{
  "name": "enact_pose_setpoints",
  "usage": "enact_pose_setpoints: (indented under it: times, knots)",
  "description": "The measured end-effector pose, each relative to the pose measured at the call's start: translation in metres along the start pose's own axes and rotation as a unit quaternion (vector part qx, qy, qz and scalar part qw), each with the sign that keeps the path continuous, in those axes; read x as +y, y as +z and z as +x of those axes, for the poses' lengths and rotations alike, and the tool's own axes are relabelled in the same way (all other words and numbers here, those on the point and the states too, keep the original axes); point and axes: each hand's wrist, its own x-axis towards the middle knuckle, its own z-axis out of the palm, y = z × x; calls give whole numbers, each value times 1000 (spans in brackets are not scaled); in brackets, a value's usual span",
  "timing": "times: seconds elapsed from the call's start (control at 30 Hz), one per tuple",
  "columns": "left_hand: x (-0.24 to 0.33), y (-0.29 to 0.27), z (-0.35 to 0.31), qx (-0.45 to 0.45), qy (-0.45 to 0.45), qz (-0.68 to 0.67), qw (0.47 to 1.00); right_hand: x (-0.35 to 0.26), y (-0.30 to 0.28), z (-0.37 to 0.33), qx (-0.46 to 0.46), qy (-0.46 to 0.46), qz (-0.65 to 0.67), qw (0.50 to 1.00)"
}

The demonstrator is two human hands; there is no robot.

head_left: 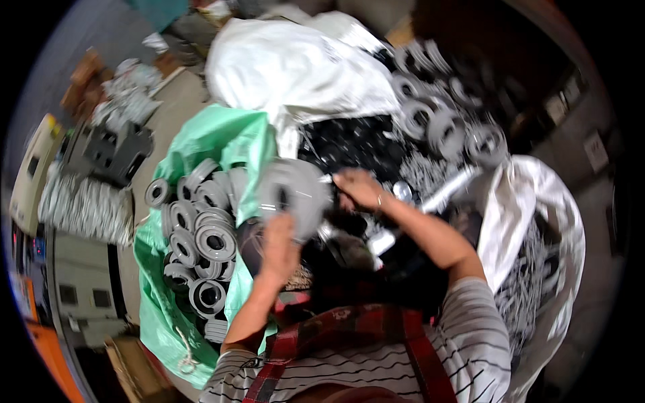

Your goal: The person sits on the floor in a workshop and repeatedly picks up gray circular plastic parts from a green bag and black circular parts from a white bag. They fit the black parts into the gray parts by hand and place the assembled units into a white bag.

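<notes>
My left hand (278, 250) grips a round grey plastic ring (309, 198) by its lower edge; the ring is smeared by motion. At the ring's right side is my right hand (361, 189), its fingers pinched together. A small pale tip shows at those fingers, too blurred to name. Left of my left hand stands an open green sack (151, 269) filled with similar grey rings (216, 242). Beyond my hands lies a heap of small black parts (353, 144), partly covered by a white sack (295, 70).
More grey rings (447, 134) are piled at the back right. An open white sack (568, 255) on the right holds thin grey plastic scraps (521, 295). At far left are a stack of white bundles (84, 205), a dark grey case (117, 151) and a cardboard box (138, 369).
</notes>
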Motion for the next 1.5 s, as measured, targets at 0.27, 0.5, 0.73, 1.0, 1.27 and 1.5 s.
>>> enact_pose_setpoints:
  times: [0.27, 0.5, 0.73, 1.0, 1.27, 1.5]
  knots:
    - [-46, -66, 16, 234, -244, -91, 937, 53, -158, 20, 644, 49, -376, 664]
    - [-15, -8, 30, 103, -286, -264, 915, 123, -240, 22, 593, 19, -240, 769]
    - [-17, 19, 64, -62, -406, -313, 856, 58, -102, 58, 476, -131, -191, 848]
    - [-65, 68, 89, 17, -451, -633, 629, -24, 40, 10, 18, -288, -457, 841]
    - [-63, 59, 90, 121, -423, -586, 680, 14, -39, 117, 286, -169, -477, 814]
    - [-82, 78, 91, 116, -456, -597, 649, 18, -43, 135, 183, -25, -575, 797]
